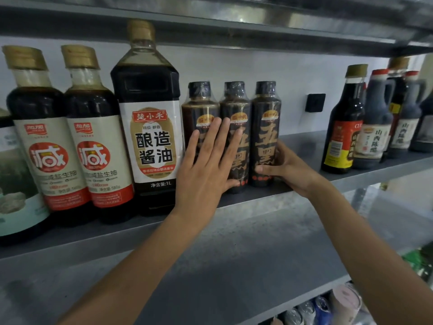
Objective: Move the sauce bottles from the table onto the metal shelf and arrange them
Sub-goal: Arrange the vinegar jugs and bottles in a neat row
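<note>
Bottles [266,127], black, beside 酿造酱油 [150,146] (净含量:1L), against left hand [206,165], right hand [289,171].

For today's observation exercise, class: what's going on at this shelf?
A person is arranging sauce bottles on the metal shelf. The left hand lies flat, fingers straight, against the left small black bottle and the middle small black bottle. The right hand curls round the right small black bottle. All three stand upright in a row beside the large soy sauce bottle.
</note>
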Available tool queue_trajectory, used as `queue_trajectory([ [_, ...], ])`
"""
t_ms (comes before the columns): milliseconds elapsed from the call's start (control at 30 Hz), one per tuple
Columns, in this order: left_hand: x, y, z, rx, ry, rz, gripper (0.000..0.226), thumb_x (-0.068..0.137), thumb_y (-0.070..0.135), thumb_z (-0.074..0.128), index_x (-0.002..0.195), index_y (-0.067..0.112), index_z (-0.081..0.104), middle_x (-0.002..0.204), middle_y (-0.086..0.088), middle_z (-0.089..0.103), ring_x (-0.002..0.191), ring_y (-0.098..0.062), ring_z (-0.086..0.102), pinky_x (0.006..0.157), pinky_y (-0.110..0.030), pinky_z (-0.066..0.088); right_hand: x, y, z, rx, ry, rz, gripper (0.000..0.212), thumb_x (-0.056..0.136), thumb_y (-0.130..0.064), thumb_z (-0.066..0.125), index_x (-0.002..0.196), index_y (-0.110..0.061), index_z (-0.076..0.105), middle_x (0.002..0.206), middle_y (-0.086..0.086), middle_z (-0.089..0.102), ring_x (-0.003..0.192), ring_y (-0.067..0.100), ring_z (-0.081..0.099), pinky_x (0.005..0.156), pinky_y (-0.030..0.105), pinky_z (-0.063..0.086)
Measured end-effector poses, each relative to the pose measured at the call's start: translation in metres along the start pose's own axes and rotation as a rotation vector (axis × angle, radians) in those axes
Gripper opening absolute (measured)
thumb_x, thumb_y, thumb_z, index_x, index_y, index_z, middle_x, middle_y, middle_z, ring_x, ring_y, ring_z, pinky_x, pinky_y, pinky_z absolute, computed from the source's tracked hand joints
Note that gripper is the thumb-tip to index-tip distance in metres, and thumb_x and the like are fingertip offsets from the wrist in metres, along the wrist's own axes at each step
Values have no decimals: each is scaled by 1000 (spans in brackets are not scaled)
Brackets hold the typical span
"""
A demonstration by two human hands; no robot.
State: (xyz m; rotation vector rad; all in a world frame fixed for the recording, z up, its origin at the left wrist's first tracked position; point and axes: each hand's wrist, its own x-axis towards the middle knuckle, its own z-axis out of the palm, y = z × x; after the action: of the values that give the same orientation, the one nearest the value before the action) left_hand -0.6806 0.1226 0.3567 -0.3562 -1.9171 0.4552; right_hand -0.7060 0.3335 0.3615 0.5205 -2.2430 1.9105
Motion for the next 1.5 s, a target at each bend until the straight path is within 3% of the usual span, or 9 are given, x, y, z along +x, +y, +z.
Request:
queue_trajectory([
  [167,-10,23,-4,-134,96,-27,76,90,49,52,149,11,25,156,-11,22,144,-29,16,116,-47,8,-13,1,-3,-75,22,-56,60,79,-12,71,134,-19,47,122,0,65,113,11,61,95,28,49],
  [300,-16,83,-3,-363,208,69,44,95,25,54,136,9,50,147,-11,42,136,-28,38,112,-42,27,-47,22,-41,-150,471,-188,31,83,-12,68,113,-21,64,98,-8,70,88,-1,67,75,15,51],
  [433,17,152,-9,-690,-25,-29,47,93,30,48,133,6,53,137,-10,53,124,-24,53,99,-38,47,-68,48,-118,-229,910,-226,20,84,-8,67,104,-10,64,89,-8,66,73,-11,59,68,6,45],
  [500,47,181,-22,-885,-282,-194,57,95,37,48,145,13,34,149,-4,39,133,-21,41,104,-36,41,-70,57,-157,-231,985,-202,30,84,-10,68,112,-13,57,104,2,64,85,-4,58,78,11,48],
  [633,98,226,-23,-1070,-529,-402,85,88,46,59,151,25,6,156,3,24,139,-17,28,105,-33,32,-62,75,-215,-242,813,-88,50,81,-19,72,126,-23,50,124,-1,58,110,12,55,96,31,45],
  [833,141,250,-2,-1336,-481,-700,72,69,29,82,129,21,44,120,3,63,98,-11,60,83,-29,49,-45,70,-240,-251,486,-138,60,76,-16,77,128,-24,49,117,-12,62,106,1,59,90,24,47],
  [967,146,249,3,-1436,-545,-749,68,70,27,82,127,19,46,118,6,61,88,-3,54,68,-14,41,-36,63,-246,-319,463,-131,62,71,-24,80,127,-23,52,115,-14,63,102,2,59,81,16,45],
  [1200,142,238,1,-1567,-597,-837,63,70,17,82,124,17,50,119,2,64,105,-12,60,93,-33,49,-29,60,-250,-307,434,-97,57,66,-23,83,118,-22,60,107,-10,68,98,5,64,89,30,52],
  [1500,119,217,-9,-1583,-518,-808,52,67,14,83,111,21,56,102,8,68,93,-6,65,79,-21,53,-16,55,-211,-335,325,-157,42,72,-22,80,109,-25,60,100,-14,68,94,-2,63,79,16,52],
])
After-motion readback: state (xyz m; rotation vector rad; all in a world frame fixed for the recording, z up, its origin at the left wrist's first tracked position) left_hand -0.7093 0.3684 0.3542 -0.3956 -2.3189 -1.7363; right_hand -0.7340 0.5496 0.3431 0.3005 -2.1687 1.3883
